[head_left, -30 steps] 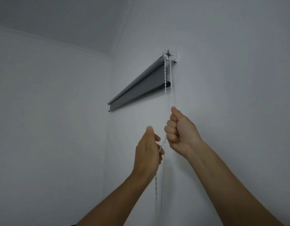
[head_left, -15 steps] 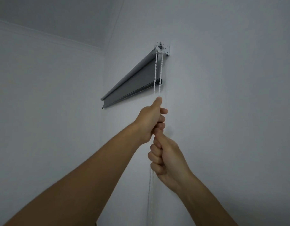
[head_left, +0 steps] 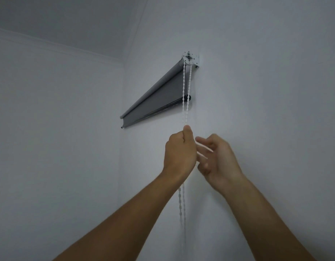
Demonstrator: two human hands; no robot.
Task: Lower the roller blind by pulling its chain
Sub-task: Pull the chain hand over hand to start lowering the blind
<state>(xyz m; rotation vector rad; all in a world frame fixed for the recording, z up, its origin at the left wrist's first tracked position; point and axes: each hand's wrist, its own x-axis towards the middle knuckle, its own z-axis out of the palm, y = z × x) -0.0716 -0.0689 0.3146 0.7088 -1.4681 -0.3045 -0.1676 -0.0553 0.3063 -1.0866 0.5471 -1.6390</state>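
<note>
You are facing a pale wall (head_left: 257,91) near the corner of a room, with the ceiling (head_left: 68,21) close overhead. High on that wall hangs the blind (head_left: 159,98), grey and only a little way unrolled, its bottom bar (head_left: 155,112) not far under the roller. At its near end a white bracket (head_left: 190,58) carries the chain (head_left: 184,87), whose two strands drop almost straight down, side by side, running top to bottom along the wall.

Your left hand (head_left: 178,153) is clenched on the chain just where the strands meet it, thumb pointing up, and the chain comes out again below your wrist and hangs slack toward the floor. Your right hand (head_left: 217,157) is just beside the left, to its right, blurred with motion; its fingers (head_left: 203,145) are spread and hold nothing.

So the chain lies to the left of your free fingers, its long axis vertical, and the right hand is the one free to take it. Judging by the little cloth showing, most of the lowering is still ahead. Reach across above the left fist, close on one strand only, and pull straight down along it.
</note>
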